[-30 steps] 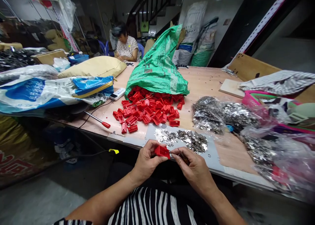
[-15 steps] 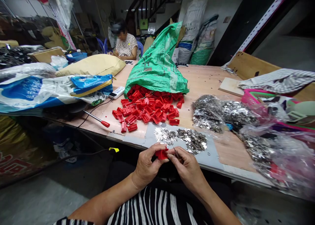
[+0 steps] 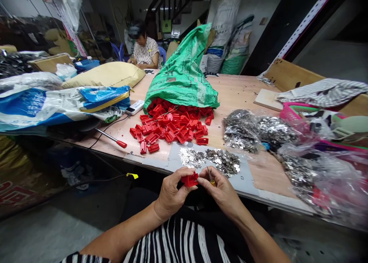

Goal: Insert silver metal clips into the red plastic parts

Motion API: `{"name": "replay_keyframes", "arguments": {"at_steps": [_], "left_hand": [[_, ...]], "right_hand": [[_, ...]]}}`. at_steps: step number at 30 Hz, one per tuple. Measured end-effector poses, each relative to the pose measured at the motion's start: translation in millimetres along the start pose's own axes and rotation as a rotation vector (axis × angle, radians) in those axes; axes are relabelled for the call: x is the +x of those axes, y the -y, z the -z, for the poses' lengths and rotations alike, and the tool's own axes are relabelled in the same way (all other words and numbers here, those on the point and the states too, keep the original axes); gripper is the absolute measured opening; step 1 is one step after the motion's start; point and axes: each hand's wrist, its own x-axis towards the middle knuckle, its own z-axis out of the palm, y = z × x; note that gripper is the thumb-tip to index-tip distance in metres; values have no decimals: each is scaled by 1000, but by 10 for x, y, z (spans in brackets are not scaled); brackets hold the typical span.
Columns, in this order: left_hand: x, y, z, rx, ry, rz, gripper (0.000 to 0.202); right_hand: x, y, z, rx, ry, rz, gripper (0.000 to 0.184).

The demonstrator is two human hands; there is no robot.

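My left hand point(image 3: 172, 192) pinches a small red plastic clip point(image 3: 190, 179) just below the table's front edge. My right hand point(image 3: 220, 190) is closed too, its fingertips against the clip's right side, with a thin tool with a yellow handle point(image 3: 211, 177) sticking up between its fingers. Right behind the hands lies a scatter of small silver metal pieces point(image 3: 211, 159) on a grey sheet point(image 3: 247, 178). Further back a heap of red clips point(image 3: 172, 127) spills from a green sack point(image 3: 184, 77).
Clear bags of metal parts point(image 3: 258, 130) fill the table's right side beside a pink basket point(image 3: 296, 115). A red-handled screwdriver point(image 3: 112, 138), a white remote point(image 3: 135, 107) and printed sacks point(image 3: 57, 106) lie at left. Another person point(image 3: 145, 50) sits at the far end.
Both hands have stayed together on the clip; the clip has turned in my fingers and the thin tool now stands more upright in my right hand. The view shifted slightly.
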Motion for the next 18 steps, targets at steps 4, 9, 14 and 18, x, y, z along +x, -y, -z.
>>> {"name": "replay_keyframes", "arguments": {"at_steps": [4, 9, 14, 18], "left_hand": [[-13, -25, -20, 11, 60, 27, 31], [-74, -29, -70, 69, 149, 26, 31], [-135, -28, -89, -18, 201, 157, 31], [-151, -32, -95, -142, 222, 271, 30]], "right_hand": [[14, -81, -35, -34, 40, -13, 23], [-36, -217, -60, -73, 78, -38, 24], [-148, -220, -52, 134, 139, -168, 31], [-211, -188, -20, 303, 238, -296, 42]]}}
